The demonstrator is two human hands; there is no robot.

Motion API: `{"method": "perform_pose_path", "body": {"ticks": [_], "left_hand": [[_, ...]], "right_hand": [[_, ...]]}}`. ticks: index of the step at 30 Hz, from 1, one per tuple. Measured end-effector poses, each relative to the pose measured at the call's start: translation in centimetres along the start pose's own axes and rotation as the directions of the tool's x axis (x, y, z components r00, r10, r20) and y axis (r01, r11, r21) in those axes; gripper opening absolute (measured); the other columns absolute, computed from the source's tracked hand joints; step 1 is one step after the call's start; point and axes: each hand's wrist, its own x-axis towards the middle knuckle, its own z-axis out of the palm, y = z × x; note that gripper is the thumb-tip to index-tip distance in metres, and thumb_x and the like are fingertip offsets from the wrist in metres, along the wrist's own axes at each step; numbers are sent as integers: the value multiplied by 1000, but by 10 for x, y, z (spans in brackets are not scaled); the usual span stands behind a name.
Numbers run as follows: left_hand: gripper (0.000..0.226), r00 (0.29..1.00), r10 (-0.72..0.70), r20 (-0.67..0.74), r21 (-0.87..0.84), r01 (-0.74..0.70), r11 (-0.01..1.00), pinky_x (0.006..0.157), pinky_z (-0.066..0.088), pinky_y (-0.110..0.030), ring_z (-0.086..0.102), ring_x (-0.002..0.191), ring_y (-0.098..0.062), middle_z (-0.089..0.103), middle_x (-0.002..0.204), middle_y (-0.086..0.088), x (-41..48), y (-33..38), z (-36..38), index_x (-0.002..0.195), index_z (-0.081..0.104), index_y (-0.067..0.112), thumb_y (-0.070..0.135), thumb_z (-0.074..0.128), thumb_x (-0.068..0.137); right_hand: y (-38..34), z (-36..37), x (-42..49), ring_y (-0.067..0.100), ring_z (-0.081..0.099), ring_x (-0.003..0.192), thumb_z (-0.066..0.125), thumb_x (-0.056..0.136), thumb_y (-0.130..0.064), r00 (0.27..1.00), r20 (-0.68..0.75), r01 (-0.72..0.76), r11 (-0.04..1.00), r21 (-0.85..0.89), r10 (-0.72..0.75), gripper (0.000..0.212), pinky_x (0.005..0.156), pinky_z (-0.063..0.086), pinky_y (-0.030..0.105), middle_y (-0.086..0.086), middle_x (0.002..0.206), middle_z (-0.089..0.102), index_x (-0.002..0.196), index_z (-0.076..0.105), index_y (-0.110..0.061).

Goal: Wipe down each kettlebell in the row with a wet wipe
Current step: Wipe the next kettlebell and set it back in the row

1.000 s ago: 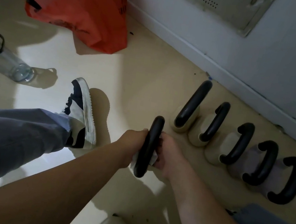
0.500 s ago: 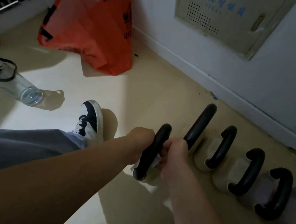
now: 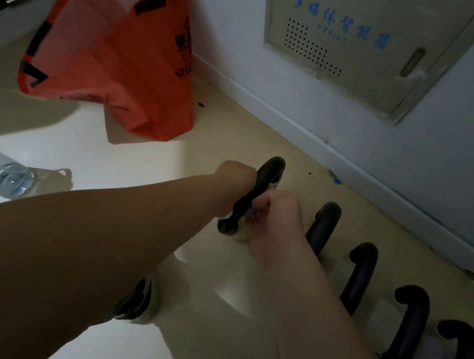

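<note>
Left hand [image 3: 237,179] fisted on kettlebell [image 3: 253,194] handle, right hand [image 3: 276,226] pinching barely visible wipe against it; 4 more kettlebells [image 3: 360,276] rightward, nearer right hand.

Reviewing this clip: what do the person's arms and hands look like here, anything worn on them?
Both forearms are bare right up to the frame edge, with no sleeves showing. The left hand and right hand wear no gloves, and no watch, bracelet or ring is visible. The light is dim, so small details could be missed.
</note>
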Motion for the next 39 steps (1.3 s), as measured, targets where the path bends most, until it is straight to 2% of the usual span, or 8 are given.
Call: {"method": "perform_pose_path", "body": {"ticks": [5, 10, 15, 21, 26, 31, 36, 39], "left_hand": [[36, 996, -74, -43, -33, 73, 997, 27, 34, -16, 53, 27, -11, 58, 57, -10, 7, -1, -4, 84, 56, -1, 24, 44, 107], [46, 971, 161, -177, 125, -140, 982, 66, 53, -31, 65, 67, -24, 65, 73, -5, 19, -14, -2, 79, 65, 9, 49, 53, 98], [44, 837, 472, -277, 161, -444, 881, 82, 47, -26, 59, 94, -12, 63, 105, 8, -22, -15, 18, 119, 64, 23, 54, 67, 88], [27, 948, 294, -125, -182, -313, 932, 75, 48, -23, 57, 79, -6, 60, 96, 2, -60, -57, 76, 121, 57, 16, 23, 63, 96], [33, 997, 56, -51, -283, -68, 957, 63, 43, -29, 50, 65, -20, 52, 73, -14, -63, -104, 87, 78, 53, 1, 28, 57, 98], [27, 998, 10, -65, -364, -33, 931, 71, 49, -30, 59, 76, -20, 65, 82, -5, -84, -112, 77, 87, 65, 12, 36, 60, 99], [32, 993, 51, -111, -344, -86, 935, 71, 55, -37, 59, 68, -18, 63, 69, 0, -111, -131, 71, 73, 68, 14, 36, 64, 96], [31, 995, 15, -94, -365, -49, 930, 71, 58, -37, 61, 70, -18, 66, 74, -3, -130, -146, 67, 80, 72, 13, 37, 63, 97]], "right_hand": [[-9, 4, 8, 32, 61, 83, 54, 55, -16, 989, -135, -83, 985, -152, 62, 34, 83, 50, 43, 10, 81, 61, 87, 64, -9], [-24, -21, -5, 19, 59, 74, 49, 99, -22, 882, -299, 199, 864, -462, -363, 20, 63, 45, 26, 8, 91, 66, 85, 60, -14], [-23, -56, -26, 21, 62, 97, 56, 92, -28, 688, -354, 327, 705, -629, -634, 31, 80, 53, 36, 0, 117, 60, 122, 58, -20], [-1, -73, -24, 23, 58, 78, 51, 101, -38, 892, -422, -11, 926, -377, -162, 28, 60, 41, 30, 8, 93, 62, 115, 60, -15], [17, -81, -16, 24, 63, 76, 44, 102, -56, 887, -367, 34, 831, -555, -281, 40, 61, 45, 31, 6, 88, 64, 107, 56, -18], [17, -81, -21, 30, 66, 83, 37, 99, -66, 907, -362, -56, 791, -609, -214, 56, 71, 51, 36, 11, 94, 67, 118, 57, -16], [41, -81, -55, 26, 62, 73, 38, 105, -56, 923, -297, -47, 697, -716, -243, 41, 64, 47, 33, 10, 82, 64, 87, 48, -21], [60, -83, -72, 22, 62, 76, 36, 105, -56, 944, -232, -45, 607, -794, -233, 46, 59, 42, 30, 8, 88, 65, 108, 58, -15]]}}
